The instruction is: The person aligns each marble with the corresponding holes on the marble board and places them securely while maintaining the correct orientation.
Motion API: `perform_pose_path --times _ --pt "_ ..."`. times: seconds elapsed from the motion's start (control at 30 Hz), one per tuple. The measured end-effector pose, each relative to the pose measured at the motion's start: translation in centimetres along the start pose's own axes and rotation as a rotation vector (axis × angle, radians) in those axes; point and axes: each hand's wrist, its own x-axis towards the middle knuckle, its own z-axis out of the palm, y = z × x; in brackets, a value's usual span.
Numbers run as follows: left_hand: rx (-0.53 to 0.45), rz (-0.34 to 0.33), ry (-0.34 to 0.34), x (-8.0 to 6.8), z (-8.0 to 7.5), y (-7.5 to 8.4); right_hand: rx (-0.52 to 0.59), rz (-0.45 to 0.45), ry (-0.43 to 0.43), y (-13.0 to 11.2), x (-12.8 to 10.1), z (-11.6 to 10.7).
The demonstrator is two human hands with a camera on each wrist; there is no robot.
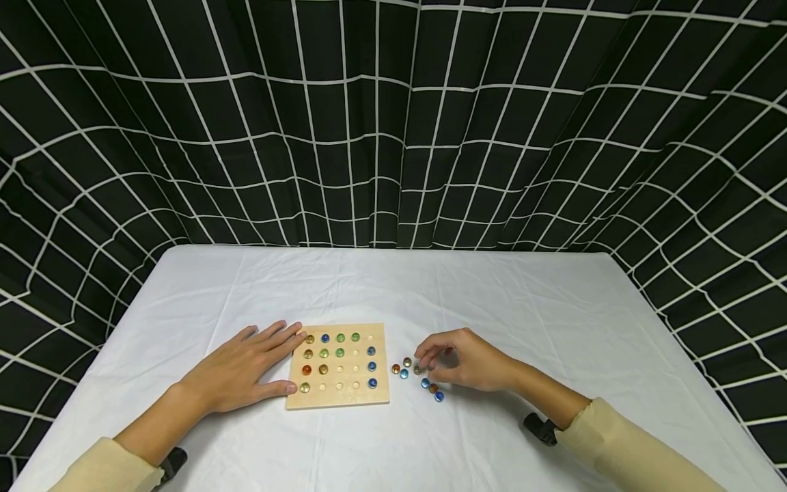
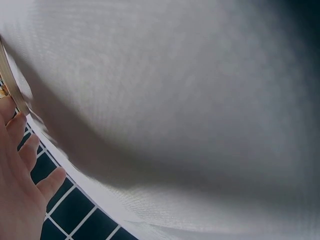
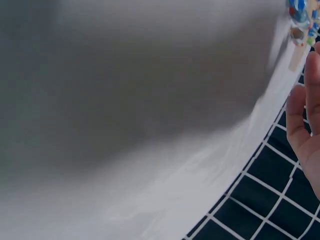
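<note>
My left hand (image 1: 246, 369) lies flat on the white tablecloth (image 1: 522, 307), fingers straight, fingertips and thumb touching the left edge of the wooden peg board (image 1: 338, 396) and steadying it near the front edge of the table. My right hand (image 1: 467, 359) hovers just right of the board, fingers curled down over the loose glass marbles (image 1: 404, 373); thumb and forefinger look closed on one marble (image 1: 418, 370), though I cannot tell whether it is lifted yet. By my count thirteen hollows of the board are filled: amber, green and blue marbles along the left columns, the far row and the right column. About a dozen hollows in the middle and near rows sit bare. Roughly six marbles wait on the cloth beside my right hand, so I judge the filling about half done.
</note>
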Motion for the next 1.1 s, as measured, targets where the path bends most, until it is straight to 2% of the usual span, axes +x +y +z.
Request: perform_pose_path --times 0.47,1.1 --pt "-0.001 0.002 -0.003 0.0 0.0 0.0 0.004 0.034 -0.005 1.1 -2.2 0.4" --pt "-0.006 -0.001 -0.007 0.0 -0.1 0.1 -0.047 0.030 -0.018 1.5 -2.5 1.0"
